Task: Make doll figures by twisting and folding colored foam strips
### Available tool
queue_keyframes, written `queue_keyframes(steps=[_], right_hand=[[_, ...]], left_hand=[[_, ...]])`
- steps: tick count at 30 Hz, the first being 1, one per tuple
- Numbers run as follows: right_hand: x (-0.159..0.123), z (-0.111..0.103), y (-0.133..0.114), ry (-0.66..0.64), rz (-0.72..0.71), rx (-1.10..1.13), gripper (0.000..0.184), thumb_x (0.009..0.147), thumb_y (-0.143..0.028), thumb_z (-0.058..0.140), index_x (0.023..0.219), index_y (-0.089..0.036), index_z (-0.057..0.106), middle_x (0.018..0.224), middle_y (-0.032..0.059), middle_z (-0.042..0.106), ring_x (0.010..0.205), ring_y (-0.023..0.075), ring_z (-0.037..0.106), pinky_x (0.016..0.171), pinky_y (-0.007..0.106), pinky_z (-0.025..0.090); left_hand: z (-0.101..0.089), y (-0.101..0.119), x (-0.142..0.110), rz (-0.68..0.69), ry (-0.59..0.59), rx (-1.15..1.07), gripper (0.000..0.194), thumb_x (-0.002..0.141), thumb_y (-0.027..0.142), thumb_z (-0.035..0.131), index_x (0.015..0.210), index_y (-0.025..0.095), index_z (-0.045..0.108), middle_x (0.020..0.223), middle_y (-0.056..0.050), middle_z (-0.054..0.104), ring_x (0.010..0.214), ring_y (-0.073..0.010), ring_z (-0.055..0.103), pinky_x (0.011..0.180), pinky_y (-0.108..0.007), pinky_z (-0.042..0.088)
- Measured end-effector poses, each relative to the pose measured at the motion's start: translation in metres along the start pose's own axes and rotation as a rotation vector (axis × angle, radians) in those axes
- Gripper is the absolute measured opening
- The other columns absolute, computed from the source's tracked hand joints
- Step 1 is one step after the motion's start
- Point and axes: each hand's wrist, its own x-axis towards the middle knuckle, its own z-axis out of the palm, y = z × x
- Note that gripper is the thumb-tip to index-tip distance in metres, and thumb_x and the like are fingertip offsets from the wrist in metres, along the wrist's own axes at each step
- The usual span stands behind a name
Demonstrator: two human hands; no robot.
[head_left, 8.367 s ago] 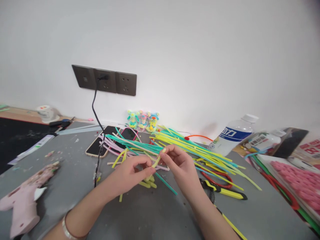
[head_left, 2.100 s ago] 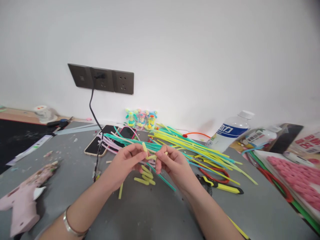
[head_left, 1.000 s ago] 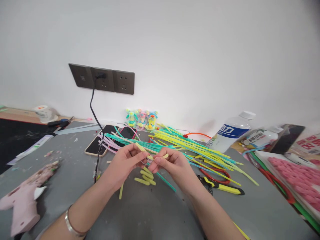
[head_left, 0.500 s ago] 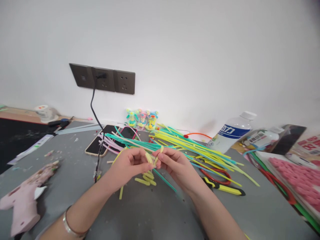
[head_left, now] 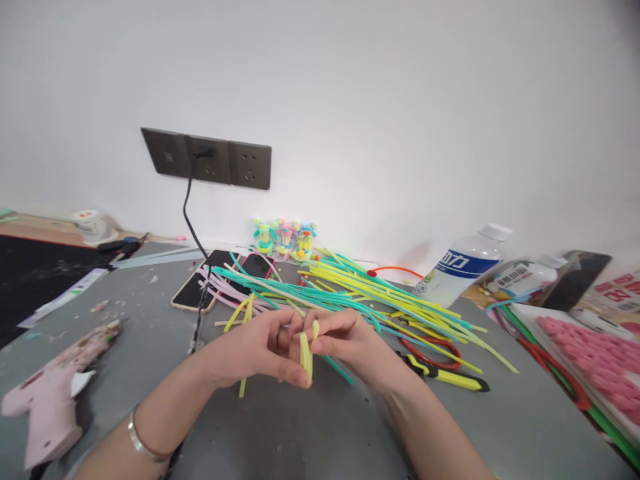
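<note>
My left hand [head_left: 255, 347] and my right hand [head_left: 350, 341] meet over the grey table [head_left: 300, 433], both pinching a short yellow pipe cleaner piece [head_left: 306, 347] folded into a narrow upright loop. My left thumb and fingertips close on its lower end, my right fingers on its upper part. Behind the hands lies a pile of long yellow, teal and pink pipe cleaners [head_left: 350, 290]. The short yellow cut pieces seen earlier are hidden by my hands.
A pink glue gun [head_left: 50, 400] lies at the left front. Two phones [head_left: 200, 287] lie under the black cable [head_left: 193, 227] from the wall sockets [head_left: 207, 158]. Yellow-handled pliers [head_left: 445, 377], a water bottle [head_left: 463, 263], small finished figures [head_left: 285, 239] and a tray of pink pieces [head_left: 595, 357] sit right.
Both hands have dropped toward me and closer to the table. The yellow piece, earlier spread between the hands, is now folded into an upright loop.
</note>
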Motion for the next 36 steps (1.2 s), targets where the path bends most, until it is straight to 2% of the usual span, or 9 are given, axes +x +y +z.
queue_keyframes(steps=[3, 8, 16, 23, 27, 32, 36], right_hand=[[-0.001, 0.003, -0.002, -0.046, -0.014, 0.033, 0.008, 0.076, -0.026, 0.081, 0.083, -0.028, 0.082, 0.081, 0.0014, 0.067, 0.080, 0.0170, 0.062, 0.077, 0.032, 0.049], [-0.002, 0.004, -0.005, -0.026, -0.045, -0.030, 0.010, 0.070, -0.027, 0.085, 0.079, -0.026, 0.081, 0.080, 0.0028, 0.069, 0.076, 0.0172, 0.063, 0.074, 0.032, 0.050], [-0.002, 0.001, -0.003, -0.045, -0.132, -0.123, 0.020, 0.071, -0.033, 0.085, 0.089, -0.026, 0.081, 0.079, 0.0035, 0.069, 0.076, 0.0172, 0.061, 0.070, 0.030, 0.048], [-0.003, 0.004, -0.007, -0.065, -0.141, -0.121, 0.015, 0.072, -0.031, 0.085, 0.078, -0.020, 0.077, 0.074, 0.0029, 0.065, 0.072, 0.0159, 0.058, 0.069, 0.029, 0.044], [-0.004, 0.002, -0.007, -0.029, -0.116, -0.101, 0.016, 0.076, -0.032, 0.081, 0.076, -0.019, 0.071, 0.076, 0.0023, 0.063, 0.072, 0.0162, 0.057, 0.069, 0.030, 0.044], [-0.002, 0.002, -0.012, 0.122, -0.080, -0.188, 0.022, 0.080, -0.036, 0.076, 0.072, -0.019, 0.065, 0.074, 0.0005, 0.057, 0.069, 0.0140, 0.050, 0.067, 0.027, 0.040], [-0.001, 0.001, -0.015, 0.165, -0.003, -0.192, 0.026, 0.080, -0.041, 0.074, 0.071, -0.018, 0.063, 0.072, -0.0002, 0.056, 0.068, 0.0144, 0.052, 0.067, 0.027, 0.041]], left_hand=[[0.000, -0.001, 0.000, -0.054, -0.071, -0.027, 0.042, 0.060, 0.015, 0.086, 0.087, 0.018, 0.053, 0.068, 0.006, 0.061, 0.054, -0.0068, 0.053, 0.049, -0.018, 0.039], [0.001, -0.002, 0.000, -0.108, -0.149, -0.113, 0.043, 0.058, 0.017, 0.088, 0.086, 0.018, 0.055, 0.063, 0.005, 0.064, 0.052, -0.0070, 0.054, 0.047, -0.017, 0.036], [-0.001, -0.002, 0.000, -0.147, -0.195, -0.136, 0.047, 0.056, 0.022, 0.091, 0.088, 0.018, 0.057, 0.065, 0.003, 0.069, 0.052, -0.0076, 0.058, 0.048, -0.017, 0.041], [0.000, -0.004, 0.001, -0.178, -0.245, -0.182, 0.048, 0.054, 0.024, 0.093, 0.086, 0.017, 0.057, 0.065, 0.002, 0.070, 0.054, -0.0091, 0.061, 0.047, -0.016, 0.041], [0.000, -0.003, 0.001, -0.156, -0.199, -0.220, 0.042, 0.059, 0.023, 0.090, 0.086, 0.016, 0.059, 0.066, 0.000, 0.070, 0.052, -0.0074, 0.058, 0.045, -0.015, 0.038], [-0.003, 0.001, 0.000, -0.069, -0.040, -0.194, 0.028, 0.065, 0.027, 0.087, 0.079, 0.014, 0.067, 0.067, -0.001, 0.068, 0.048, -0.0045, 0.049, 0.046, -0.017, 0.038], [-0.005, 0.002, -0.001, -0.066, 0.028, -0.123, 0.022, 0.075, 0.033, 0.080, 0.086, 0.014, 0.074, 0.071, -0.003, 0.069, 0.049, -0.0047, 0.049, 0.047, -0.018, 0.037]])
